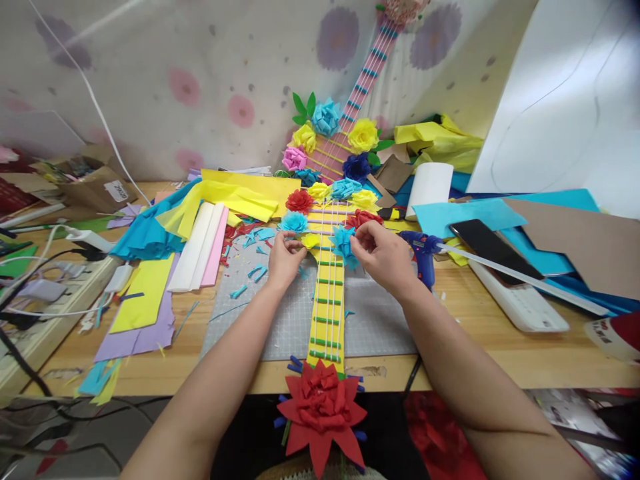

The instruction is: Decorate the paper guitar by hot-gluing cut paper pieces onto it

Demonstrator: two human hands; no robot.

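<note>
A yellow paper guitar [327, 290] lies with its neck pointing toward me, strung with white cords over green strips. A large red paper flower [323, 407] covers its head, past the table's front edge. My right hand [384, 257] pinches a light-blue paper flower [344, 241] at the body's right lower edge. On the opposite edge, the closed fingertips of my left hand [286, 261] are at a small yellow paper flower [311, 241]. More flowers ring the body, among them a blue one [294, 222] and a red one [299, 201].
A grey cutting mat [240, 320] with blue paper scraps is under the guitar. To the right are a blue glue gun [424, 257], a black phone [493, 250] and cardboard [580, 233]. Crepe paper [150, 230] and a power strip [60, 320] occupy the left. A pink paper guitar [367, 80] leans behind.
</note>
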